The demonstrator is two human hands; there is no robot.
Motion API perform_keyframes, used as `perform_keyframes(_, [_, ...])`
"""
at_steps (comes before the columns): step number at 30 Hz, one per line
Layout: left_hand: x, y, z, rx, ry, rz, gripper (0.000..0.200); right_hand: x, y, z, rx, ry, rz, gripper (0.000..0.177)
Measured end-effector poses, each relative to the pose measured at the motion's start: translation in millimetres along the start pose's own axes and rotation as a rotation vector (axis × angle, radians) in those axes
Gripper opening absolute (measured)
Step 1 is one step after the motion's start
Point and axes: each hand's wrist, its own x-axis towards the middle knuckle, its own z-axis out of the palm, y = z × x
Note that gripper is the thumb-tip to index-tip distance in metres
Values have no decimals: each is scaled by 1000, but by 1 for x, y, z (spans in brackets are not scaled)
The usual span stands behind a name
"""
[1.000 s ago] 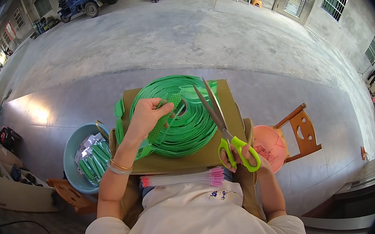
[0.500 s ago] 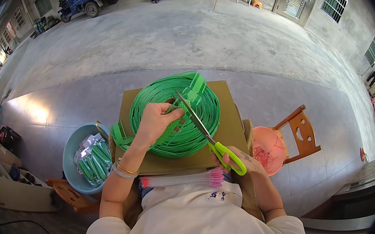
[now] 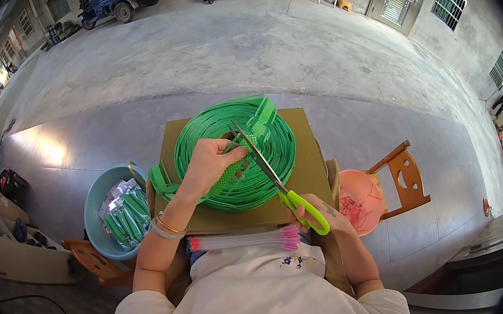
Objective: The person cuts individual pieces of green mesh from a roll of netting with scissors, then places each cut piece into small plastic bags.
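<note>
A green perforated strip [image 3: 227, 173] is lying across the near left part of a big green coil of the same strip [image 3: 279, 147], and the coil is resting on a brown cardboard board [image 3: 312, 175] in the middle of the scene, over the person's lap. The left hand [image 3: 205, 162] is pinching the strip between thumb and curled fingers, pressing it down on the coil. The scissors [image 3: 267, 169] are reaching in from the near right, with the blades lying against the strip just right of the left fingertips. How far apart the blades are standing is hard to tell from here. The right hand [image 3: 323, 214] is gripping the lime-green handles, fingers closed through the loops.

A bundle of white strips with pink ends [image 3: 242, 240] is lying along the near edge of the board. On the left, a blue basin [image 3: 91, 197] is holding green packets [image 3: 123, 220]. On the right, a pink basin [image 3: 366, 176] is sitting beside a wooden chair [image 3: 406, 176].
</note>
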Motion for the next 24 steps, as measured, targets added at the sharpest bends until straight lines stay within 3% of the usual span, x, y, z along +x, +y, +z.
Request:
perform_keyframes(3, [0,1,0,-28,-13,-13,14,1,2,1,37,85,-39,32])
perform_keyframes(6, [1,-2,-4,-8,-26,-2,15,-3,-4,1,31,132,-8,21])
perform_keyframes(12, [0,6,-8,11,-30,-18,15,-2,-1,-2,42,221,-95,12])
perform_keyframes(15, [-4,18,-29,78,-18,-48,16,1,3,-12,10,531,-64,15])
perform_keyframes(18, [-17,39,-64,174,65,-72,16,3,-4,-21,-522,902,-125,21])
perform_keyframes(19, [-22,44,-77,194,116,-59,18,5,14,-36,-788,987,-56,24])
perform_keyframes(21, [-28,51,-106,221,246,36,17,2,25,-42,-816,1011,-103,25])
perform_keyframes(24, [-39,67,-140,83,466,339,21,3,46,-45,-955,1060,-105,27])
